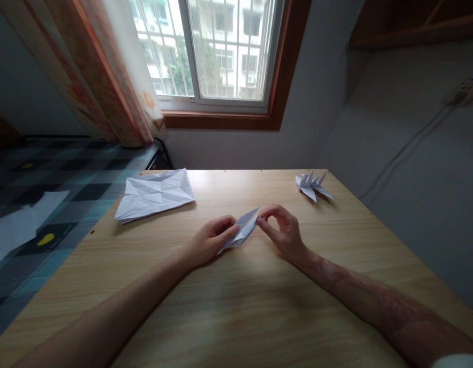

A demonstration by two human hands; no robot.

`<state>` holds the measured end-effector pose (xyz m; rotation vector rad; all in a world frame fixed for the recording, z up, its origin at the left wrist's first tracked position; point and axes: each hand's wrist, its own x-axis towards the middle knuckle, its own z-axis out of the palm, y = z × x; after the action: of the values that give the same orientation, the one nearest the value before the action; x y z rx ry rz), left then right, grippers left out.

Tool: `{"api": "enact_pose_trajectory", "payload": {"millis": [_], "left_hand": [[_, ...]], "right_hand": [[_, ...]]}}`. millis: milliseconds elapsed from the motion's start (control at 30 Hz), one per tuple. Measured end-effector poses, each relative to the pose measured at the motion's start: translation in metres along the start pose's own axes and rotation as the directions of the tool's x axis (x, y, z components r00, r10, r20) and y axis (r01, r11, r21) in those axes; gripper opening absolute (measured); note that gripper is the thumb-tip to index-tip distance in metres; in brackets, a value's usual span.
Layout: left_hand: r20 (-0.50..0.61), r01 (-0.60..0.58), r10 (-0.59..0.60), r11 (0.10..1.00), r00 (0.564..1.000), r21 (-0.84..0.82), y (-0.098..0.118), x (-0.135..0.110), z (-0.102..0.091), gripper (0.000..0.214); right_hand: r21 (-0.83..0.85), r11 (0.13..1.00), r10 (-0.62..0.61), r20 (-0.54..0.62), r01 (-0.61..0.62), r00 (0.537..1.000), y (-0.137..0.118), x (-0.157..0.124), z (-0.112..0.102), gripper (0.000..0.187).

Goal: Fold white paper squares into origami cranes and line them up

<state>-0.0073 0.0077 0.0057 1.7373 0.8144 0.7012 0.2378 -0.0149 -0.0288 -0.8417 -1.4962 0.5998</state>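
Observation:
A small piece of folded white paper (244, 232) is held just above the middle of the table, one pointed end tilted up to the right. My left hand (216, 236) grips its left side, thumb on top and fingers curled behind. At the upper right edge, the thumb and forefinger of my right hand (283, 230) pinch together against the paper's tip. The folds under my left fingers are hidden.
On the wooden table (182, 306), creased white sheets (157, 194) lie at the back left. Folded paper cranes (313, 185) sit at the back right. A bed (79, 189) with loose papers (21, 227) adjoins the left; a cord (408, 143) runs along the right wall.

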Motion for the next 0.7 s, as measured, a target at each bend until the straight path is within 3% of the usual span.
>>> {"api": "enact_pose_trajectory", "payload": {"millis": [400,700], "left_hand": [[-0.03,-0.05,0.053,0.995,0.998,0.087,-0.0011,-0.0019,0.0031,0.045],[0.023,-0.009,0.009,1.0,1.0,0.021,-0.0096,-0.0029,0.0037,0.047]], "right_hand": [[0.025,1.0,0.019,-0.029,-0.018,0.999,0.0063,-0.0013,0.0032,0.008],[0.204,0.965,0.156,0.055,-0.164,0.986,0.0041,-0.0004,0.0049,0.01]]}}
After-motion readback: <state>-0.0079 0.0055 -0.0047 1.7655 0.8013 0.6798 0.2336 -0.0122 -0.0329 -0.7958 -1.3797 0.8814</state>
